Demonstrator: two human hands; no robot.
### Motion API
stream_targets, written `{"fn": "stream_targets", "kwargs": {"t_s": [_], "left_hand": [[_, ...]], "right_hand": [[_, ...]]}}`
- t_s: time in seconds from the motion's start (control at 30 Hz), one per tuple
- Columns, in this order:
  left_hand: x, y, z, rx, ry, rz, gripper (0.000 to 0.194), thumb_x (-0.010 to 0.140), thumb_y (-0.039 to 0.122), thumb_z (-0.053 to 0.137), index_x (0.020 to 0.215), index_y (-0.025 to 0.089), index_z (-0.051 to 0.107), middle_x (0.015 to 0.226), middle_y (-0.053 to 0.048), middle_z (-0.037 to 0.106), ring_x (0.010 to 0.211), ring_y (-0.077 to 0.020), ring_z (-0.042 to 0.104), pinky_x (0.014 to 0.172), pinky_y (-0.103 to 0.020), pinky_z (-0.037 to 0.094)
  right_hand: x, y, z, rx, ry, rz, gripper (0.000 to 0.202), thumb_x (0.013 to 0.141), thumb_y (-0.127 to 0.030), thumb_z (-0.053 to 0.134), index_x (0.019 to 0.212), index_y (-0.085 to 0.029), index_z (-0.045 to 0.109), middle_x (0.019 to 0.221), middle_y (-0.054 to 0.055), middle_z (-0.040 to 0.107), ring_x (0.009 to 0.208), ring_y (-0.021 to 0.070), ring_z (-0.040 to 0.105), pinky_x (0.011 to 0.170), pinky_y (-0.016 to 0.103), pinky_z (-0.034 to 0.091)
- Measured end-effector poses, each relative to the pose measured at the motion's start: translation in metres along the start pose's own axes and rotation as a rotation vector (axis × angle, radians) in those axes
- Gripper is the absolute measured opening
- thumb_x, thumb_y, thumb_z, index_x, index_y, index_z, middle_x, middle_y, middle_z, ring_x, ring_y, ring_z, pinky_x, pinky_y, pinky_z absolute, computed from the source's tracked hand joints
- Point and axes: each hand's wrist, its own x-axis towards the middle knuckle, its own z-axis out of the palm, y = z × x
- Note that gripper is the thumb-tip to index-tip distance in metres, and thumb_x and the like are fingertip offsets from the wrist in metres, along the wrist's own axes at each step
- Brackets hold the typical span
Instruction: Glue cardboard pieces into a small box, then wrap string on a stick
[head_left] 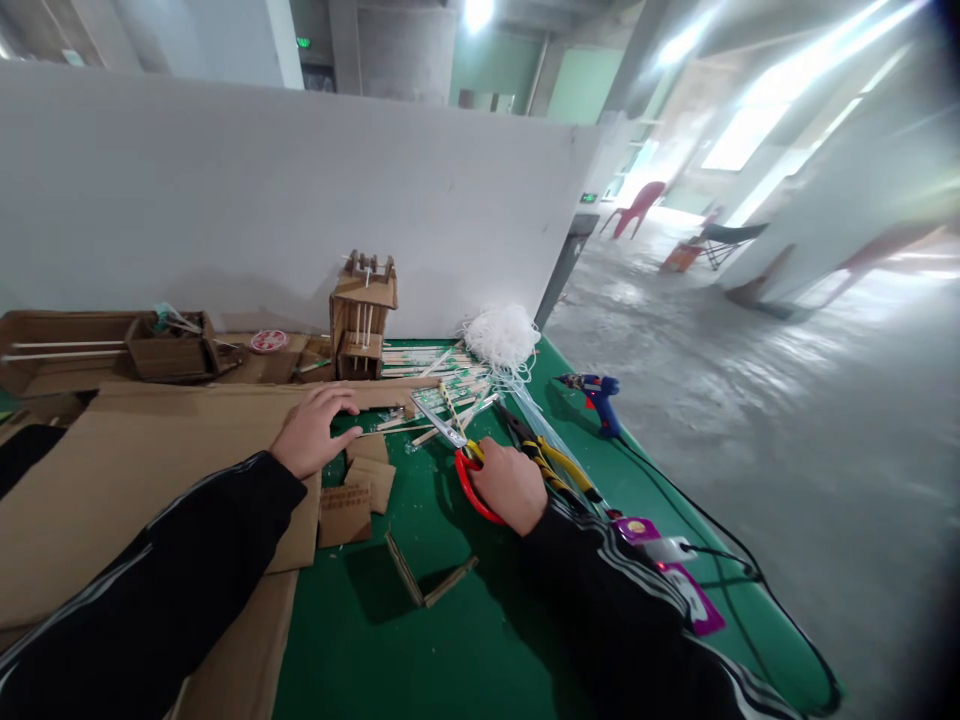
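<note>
My right hand (511,485) is closed around the red and yellow handles of a pair of scissors (441,422), whose blades point away from me over the green table. My left hand (313,430) rests at the edge of a large cardboard sheet (187,450), fingers apart and holding nothing. Small cardboard pieces (345,513) lie just below it. Nearer to me, a bent cardboard strip (425,598) stands on the table. Beyond the scissors are scattered wooden sticks (420,360) in wrappers. Beside my right hand lie pliers (566,468) with yellow and black grips.
A cardboard tower (364,315) stands against the white partition (300,200). White shredded filler (501,338) is heaped near the back corner. A blue glue gun (600,397) lies at the right edge, its black cable (697,515) trailing past a purple package (694,600). Cardboard boxes (169,350) stand at the left.
</note>
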Motion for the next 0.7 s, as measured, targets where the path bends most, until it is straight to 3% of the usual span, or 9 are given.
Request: {"fn": "stream_targets", "kwargs": {"t_s": [0.17, 0.37, 0.57, 0.7], "left_hand": [[0.001, -0.002, -0.001, -0.036, 0.029, -0.023, 0.017, 0.085, 0.038, 0.061, 0.089, 0.022, 0.063, 0.112, -0.007, 0.068, 0.116, -0.0264, 0.054, 0.103, -0.044, 0.041], [-0.001, 0.001, -0.003, 0.012, 0.006, -0.040, 0.016, 0.085, 0.033, 0.058, 0.095, 0.022, 0.065, 0.109, -0.005, 0.069, 0.109, -0.0251, 0.057, 0.099, -0.041, 0.043], [-0.007, 0.012, -0.005, 0.147, -0.042, -0.046, 0.024, 0.080, 0.019, 0.051, 0.090, 0.026, 0.072, 0.105, -0.003, 0.070, 0.108, -0.0273, 0.055, 0.099, -0.045, 0.041], [-0.011, 0.016, -0.005, 0.211, -0.076, -0.027, 0.027, 0.078, 0.020, 0.051, 0.090, 0.027, 0.075, 0.105, -0.002, 0.071, 0.107, -0.0293, 0.055, 0.096, -0.049, 0.040]], "right_hand": [[-0.001, -0.001, -0.003, 0.000, -0.012, 0.005, 0.026, 0.094, -0.040, 0.046, 0.096, -0.017, 0.059, 0.089, 0.012, 0.071, 0.085, 0.0276, 0.070, 0.068, 0.030, 0.045], [-0.001, -0.002, -0.003, -0.002, -0.026, 0.013, 0.026, 0.094, -0.040, 0.046, 0.096, -0.017, 0.059, 0.090, 0.013, 0.071, 0.086, 0.0268, 0.070, 0.068, 0.030, 0.045], [-0.001, -0.001, -0.003, 0.001, -0.022, 0.007, 0.026, 0.092, -0.039, 0.047, 0.097, -0.017, 0.059, 0.089, 0.012, 0.071, 0.087, 0.0280, 0.070, 0.069, 0.030, 0.046], [-0.001, -0.001, -0.003, 0.002, -0.026, 0.010, 0.026, 0.093, -0.039, 0.047, 0.098, -0.017, 0.059, 0.090, 0.013, 0.071, 0.087, 0.0275, 0.070, 0.070, 0.030, 0.046]]}}
